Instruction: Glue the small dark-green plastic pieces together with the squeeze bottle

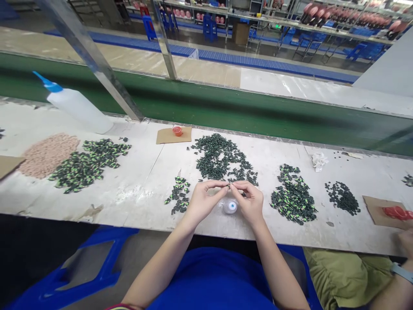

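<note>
My left hand (pixel 204 199) and my right hand (pixel 251 200) meet fingertip to fingertip over the white table. Between them they pinch a tiny dark piece (pixel 229 186), mostly covered by the fingers. Just below it, a small clear bottle (pixel 230 207) with a white and blue tip stands between my wrists. Beyond my fingers spreads a pile of small dark green pieces (pixel 213 157). To the left of my left hand lies a small group of dark pieces with bright green marks (pixel 179 193). A larger pile of similar green-marked pieces (pixel 293 196) is right of my right hand.
Farther left are a pink pile (pixel 50 153), another green-marked pile (pixel 87 165) and a white squeeze bottle (pixel 80 110). A red pot (pixel 177 131) sits on cardboard. Small black pieces (pixel 343 198) lie right. A co-worker's hand (pixel 407 241) is at the right edge.
</note>
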A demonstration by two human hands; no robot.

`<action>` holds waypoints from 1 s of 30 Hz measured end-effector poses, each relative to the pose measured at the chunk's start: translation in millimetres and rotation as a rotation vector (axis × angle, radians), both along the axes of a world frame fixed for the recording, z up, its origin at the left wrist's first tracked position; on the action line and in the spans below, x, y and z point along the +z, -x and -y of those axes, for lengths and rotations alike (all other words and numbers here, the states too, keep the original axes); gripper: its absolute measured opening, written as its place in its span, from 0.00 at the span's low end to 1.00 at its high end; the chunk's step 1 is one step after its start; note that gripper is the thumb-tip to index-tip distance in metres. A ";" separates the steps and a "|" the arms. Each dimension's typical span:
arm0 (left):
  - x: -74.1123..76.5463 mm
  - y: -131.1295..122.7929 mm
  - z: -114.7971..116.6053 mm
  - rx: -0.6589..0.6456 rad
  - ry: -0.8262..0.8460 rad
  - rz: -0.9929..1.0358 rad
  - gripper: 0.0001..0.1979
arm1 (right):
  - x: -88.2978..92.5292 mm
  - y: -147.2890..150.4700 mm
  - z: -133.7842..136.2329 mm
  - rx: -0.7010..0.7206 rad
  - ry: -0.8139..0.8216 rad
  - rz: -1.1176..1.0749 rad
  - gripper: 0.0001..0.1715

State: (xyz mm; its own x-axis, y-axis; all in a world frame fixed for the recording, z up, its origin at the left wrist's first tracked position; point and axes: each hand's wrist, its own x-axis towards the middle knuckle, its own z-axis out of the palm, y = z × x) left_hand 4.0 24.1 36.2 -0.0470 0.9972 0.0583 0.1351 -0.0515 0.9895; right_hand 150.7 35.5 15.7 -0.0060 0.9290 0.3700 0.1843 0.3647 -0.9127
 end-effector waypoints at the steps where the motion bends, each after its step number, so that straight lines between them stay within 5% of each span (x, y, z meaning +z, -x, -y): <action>1: 0.2 -0.1 -0.1 0.006 0.003 0.002 0.07 | 1.0 -0.2 0.0 -0.004 -0.031 0.019 0.04; 19: 13.8 1.4 1.7 -0.021 -0.135 -0.233 0.04 | 8.2 -15.2 -12.4 0.229 -0.156 0.188 0.09; 26: 11.7 -5.7 -5.3 -0.112 -0.188 -0.211 0.06 | 10.8 -23.4 -14.7 0.191 -0.124 0.179 0.07; 30: 13.4 12.7 -9.8 -0.134 -0.108 -0.190 0.14 | 16.3 -53.4 -10.4 0.032 -0.079 0.325 0.08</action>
State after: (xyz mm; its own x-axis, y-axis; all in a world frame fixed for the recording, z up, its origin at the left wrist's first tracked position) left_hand -8.7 33.9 49.6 0.1066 0.9814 0.1597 0.3029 -0.1851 0.9349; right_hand 204.1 45.9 32.0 -0.1644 0.8952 0.4143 0.4484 0.4419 -0.7769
